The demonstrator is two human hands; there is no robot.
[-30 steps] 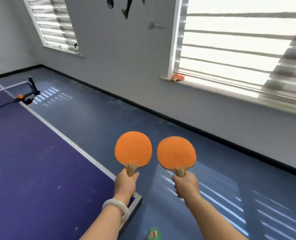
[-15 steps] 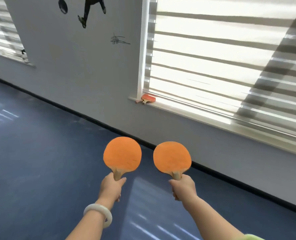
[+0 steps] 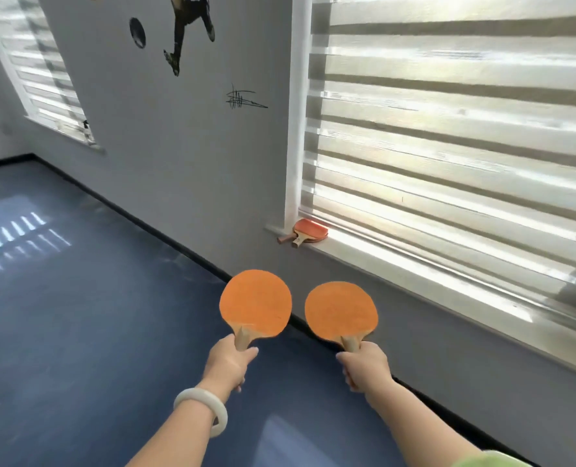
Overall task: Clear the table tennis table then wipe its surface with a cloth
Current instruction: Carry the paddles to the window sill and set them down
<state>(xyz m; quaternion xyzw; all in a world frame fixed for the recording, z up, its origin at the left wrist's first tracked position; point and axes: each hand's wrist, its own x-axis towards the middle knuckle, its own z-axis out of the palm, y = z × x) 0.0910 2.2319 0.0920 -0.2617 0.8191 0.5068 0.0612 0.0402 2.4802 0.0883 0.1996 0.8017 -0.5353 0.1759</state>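
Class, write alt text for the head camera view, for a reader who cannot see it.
A person's left hand grips the left paddle and the right hand grips the right paddle, both orange and upright over a blue floor. Ahead, two red paddles lie stacked on a windowsill under striped blinds.

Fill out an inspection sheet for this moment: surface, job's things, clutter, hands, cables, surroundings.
Surface: table tennis table not in view; only blue floor shows below.
Job's things: left paddle and right paddle, both orange, held upright side by side, apart; no cloth seen.
Clutter: stacked paddles lie on the windowsill, handles past its edge.
Hands: left hand grips the left paddle's handle, white bangle on its wrist; right hand grips the right paddle's handle.
Cables: nothing seen.
Surroundings: grey wall with a player decal; striped blinds over the window.
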